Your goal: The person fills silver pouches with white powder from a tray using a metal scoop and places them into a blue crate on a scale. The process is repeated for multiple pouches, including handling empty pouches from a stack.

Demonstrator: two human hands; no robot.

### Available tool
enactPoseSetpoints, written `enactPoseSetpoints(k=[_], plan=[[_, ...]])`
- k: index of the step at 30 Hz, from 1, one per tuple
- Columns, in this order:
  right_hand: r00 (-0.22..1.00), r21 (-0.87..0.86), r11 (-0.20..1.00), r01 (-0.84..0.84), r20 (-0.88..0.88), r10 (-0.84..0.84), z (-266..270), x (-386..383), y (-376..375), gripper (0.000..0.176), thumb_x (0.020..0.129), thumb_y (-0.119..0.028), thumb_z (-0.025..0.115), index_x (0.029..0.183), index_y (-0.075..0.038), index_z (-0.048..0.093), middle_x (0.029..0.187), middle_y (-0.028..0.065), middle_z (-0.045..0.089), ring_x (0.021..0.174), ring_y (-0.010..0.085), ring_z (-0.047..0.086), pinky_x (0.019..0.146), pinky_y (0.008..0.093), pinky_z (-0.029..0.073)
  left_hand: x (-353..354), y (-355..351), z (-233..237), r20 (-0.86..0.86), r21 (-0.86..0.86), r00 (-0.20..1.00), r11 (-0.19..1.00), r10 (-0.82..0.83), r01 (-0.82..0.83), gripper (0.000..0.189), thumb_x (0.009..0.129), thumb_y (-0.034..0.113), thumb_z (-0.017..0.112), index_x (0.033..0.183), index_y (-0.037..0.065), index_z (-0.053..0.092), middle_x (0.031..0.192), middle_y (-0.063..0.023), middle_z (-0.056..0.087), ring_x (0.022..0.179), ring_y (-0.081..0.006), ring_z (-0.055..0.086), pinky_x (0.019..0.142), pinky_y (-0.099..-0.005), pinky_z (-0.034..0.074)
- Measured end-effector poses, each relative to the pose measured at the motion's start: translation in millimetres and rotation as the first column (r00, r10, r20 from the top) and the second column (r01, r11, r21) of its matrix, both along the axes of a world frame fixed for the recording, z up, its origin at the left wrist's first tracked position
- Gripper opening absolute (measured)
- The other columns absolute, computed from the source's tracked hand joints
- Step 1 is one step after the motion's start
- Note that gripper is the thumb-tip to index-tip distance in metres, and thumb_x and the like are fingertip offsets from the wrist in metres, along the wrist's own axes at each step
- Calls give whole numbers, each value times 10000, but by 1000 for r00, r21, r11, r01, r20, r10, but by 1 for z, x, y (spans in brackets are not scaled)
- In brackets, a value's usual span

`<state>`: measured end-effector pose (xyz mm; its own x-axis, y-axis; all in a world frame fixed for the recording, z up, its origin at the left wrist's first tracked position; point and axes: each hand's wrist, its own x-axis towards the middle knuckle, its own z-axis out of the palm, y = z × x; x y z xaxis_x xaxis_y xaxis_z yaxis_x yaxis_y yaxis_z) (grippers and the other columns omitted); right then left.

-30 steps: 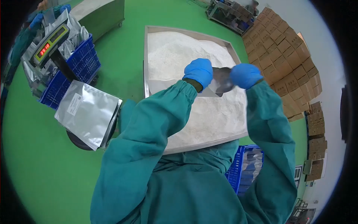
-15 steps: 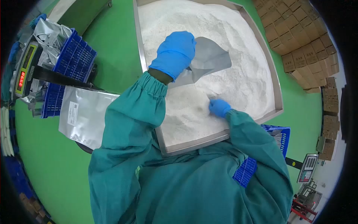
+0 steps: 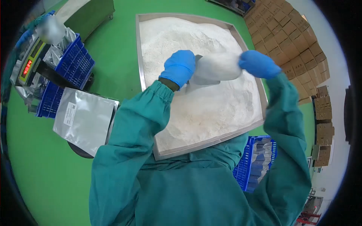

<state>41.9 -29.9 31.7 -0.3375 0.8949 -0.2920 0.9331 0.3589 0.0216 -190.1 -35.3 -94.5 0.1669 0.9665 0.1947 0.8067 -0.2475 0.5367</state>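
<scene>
My left hand (image 3: 176,69), in a blue glove, is closed on the edge of a grey foil bag (image 3: 205,81) above the tray. My right hand (image 3: 260,64), also in a blue glove, is closed at the right end of what looks like a scoop heaped with white powder (image 3: 221,66). Motion blurs the load, and the scoop's handle is hidden in my fingers. The heap overlaps the mouth of the bag. Below both hands lies a wide metal tray (image 3: 203,147) full of white powder (image 3: 203,116).
At left, a silver labelled bag (image 3: 85,120) lies on a scale with a red-lit display (image 3: 27,67). Beside it stands a blue basket (image 3: 71,71) of foil bags. Another blue basket (image 3: 244,165) is by my right side. Stacked cartons (image 3: 286,45) line the right.
My right hand has risen out of the powder, up and to the right, bringing a heaped load to the bag. My left hand and the bag sit slightly lower in view.
</scene>
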Motion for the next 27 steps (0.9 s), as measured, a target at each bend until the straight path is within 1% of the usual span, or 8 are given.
enactPoseSetpoints(k=[3, 7, 10, 14, 15, 17, 21, 27], plan=[[955, 204, 953, -225, 241, 174, -11, -33, -4, 261, 796, -215, 467, 832, -8, 621, 764, 180, 604, 676, 326, 587, 601, 407, 459, 1, 5, -9, 10, 13, 1000, 1000, -9, 9, 233, 812, 229, 486, 784, 51, 633, 798, -171, 613, 752, -347, 592, 683, -430, 475], [910, 142, 976, 166, 360, -207, 54, -23, -34, 250, 801, -242, 484, 842, -47, 636, 825, 180, 611, 780, 333, 595, 688, 425, 465, -7, 14, -8, 9, -64, 1000, 998, 2, -2, 232, 816, 230, 491, 787, 46, 629, 809, -172, 612, 767, -347, 588, 685, -427, 474], [906, 144, 977, 157, 373, -200, 19, 38, -22, 246, 805, -206, 484, 870, -31, 645, 841, 179, 625, 767, 335, 610, 658, 416, 476, -15, 25, -16, -4, -22, 1000, 1000, -1, 1, 236, 827, 230, 487, 780, 40, 621, 808, -175, 608, 773, -344, 585, 675, -426, 470], [931, -202, 979, -34, 350, 104, -234, 96, -1, 272, 768, -326, 535, 872, -105, 655, 915, 147, 629, 826, 312, 602, 706, 425, 471, -18, 18, -13, 13, -16, 1000, 1000, -24, 24, 260, 845, 234, 473, 758, 26, 603, 789, -179, 597, 760, -342, 577, 686, -424, 461], [992, -148, 982, -114, 44, 122, -277, 69, -28, 319, 766, -353, 536, 933, -101, 636, 933, 145, 629, 850, 314, 599, 745, 426, 460, -20, 18, -16, 4, 16, 1000, 1000, -25, 25, 263, 847, 236, 472, 758, 25, 601, 786, -178, 596, 755, -343, 575, 689, -423, 460], [997, -200, 977, -74, -24, 70, -362, 34, -51, 337, 763, -335, 531, 975, -84, 608, 938, 161, 621, 871, 331, 584, 778, 413, 446, -21, 20, -20, -20, 36, 1000, 999, -16, 17, 266, 848, 239, 472, 757, 23, 599, 784, -178, 595, 751, -344, 574, 693, -421, 459], [975, -338, 936, 103, -154, -162, -325, 40, -67, 246, 743, -233, 526, 897, -63, 614, 879, 181, 619, 800, 355, 578, 727, 412, 449, -23, 27, -23, -42, 33, 998, 999, -36, 38, 264, 853, 242, 468, 761, 30, 596, 782, -179, 591, 746, -346, 570, 682, -427, 455], [919, -224, 962, 155, -325, -223, -80, 74, -45, 217, 760, -157, 491, 818, 24, 595, 696, 168, 594, 640, 265, 563, 631, 357, 448, -27, 45, -28, 39, 61, 997, 996, -65, 62, 250, 841, 236, 478, 756, 34, 598, 789, -182, 586, 748, -350, 566, 692, -428, 449]])
